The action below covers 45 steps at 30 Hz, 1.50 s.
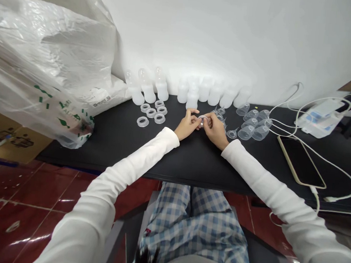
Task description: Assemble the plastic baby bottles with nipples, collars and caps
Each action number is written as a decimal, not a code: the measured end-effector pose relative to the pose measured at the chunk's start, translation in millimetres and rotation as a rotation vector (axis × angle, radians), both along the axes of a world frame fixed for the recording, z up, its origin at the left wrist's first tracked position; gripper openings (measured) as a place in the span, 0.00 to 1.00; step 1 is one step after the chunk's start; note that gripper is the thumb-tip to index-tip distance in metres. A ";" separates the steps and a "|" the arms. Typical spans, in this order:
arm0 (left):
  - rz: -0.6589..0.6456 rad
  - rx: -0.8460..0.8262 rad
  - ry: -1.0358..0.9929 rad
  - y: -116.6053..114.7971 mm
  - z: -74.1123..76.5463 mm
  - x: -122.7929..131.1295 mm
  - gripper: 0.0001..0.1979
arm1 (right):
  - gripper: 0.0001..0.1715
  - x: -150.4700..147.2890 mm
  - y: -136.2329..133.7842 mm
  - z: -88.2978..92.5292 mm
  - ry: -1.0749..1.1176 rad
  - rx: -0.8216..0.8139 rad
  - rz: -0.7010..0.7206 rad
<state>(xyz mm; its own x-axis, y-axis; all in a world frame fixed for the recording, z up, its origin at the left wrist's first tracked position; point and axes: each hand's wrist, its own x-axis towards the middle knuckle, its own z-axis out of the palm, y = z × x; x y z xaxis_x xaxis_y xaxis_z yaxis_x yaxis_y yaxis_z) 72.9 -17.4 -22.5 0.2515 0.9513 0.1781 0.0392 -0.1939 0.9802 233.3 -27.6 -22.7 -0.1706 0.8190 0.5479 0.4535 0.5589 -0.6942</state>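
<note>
Head view: left hand and right hand are meeting mid-table, both pinching one small clear ring in their fingertips, just above the black table. Loose rings are lying at 10 o'clock from the hands. Bottles are standing along the wall at 12, clear funnel pieces at 2, phone at 4. The ring is looking light, thin, probably slippery and slightly springy, so gripping its outer rim seems safest.

Small translucent ring, above black table, pinched between fingertips
</note>
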 end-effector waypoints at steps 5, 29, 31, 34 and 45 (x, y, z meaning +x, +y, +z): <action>-0.005 0.037 0.171 -0.7 2.4 -4.0 0.11 | 0.18 0.3 -1.6 0.6 0.015 0.020 -0.025; 0.048 0.219 0.369 -7.1 8.9 -6.9 0.20 | 0.22 -1.3 -3.1 2.2 -0.002 -0.050 0.041; 0.046 0.178 0.347 -7.8 10.4 -5.8 0.19 | 0.21 -2.3 -4.3 3.5 -0.019 -0.043 0.039; 0.027 0.110 0.316 -9.1 13.2 -5.2 0.17 | 0.21 -3.2 -5.5 4.5 -0.031 -0.018 0.035; -0.051 0.067 0.258 -6.8 12.9 -6.5 0.13 | 0.14 3.9 0.9 1.1 -0.075 0.004 0.032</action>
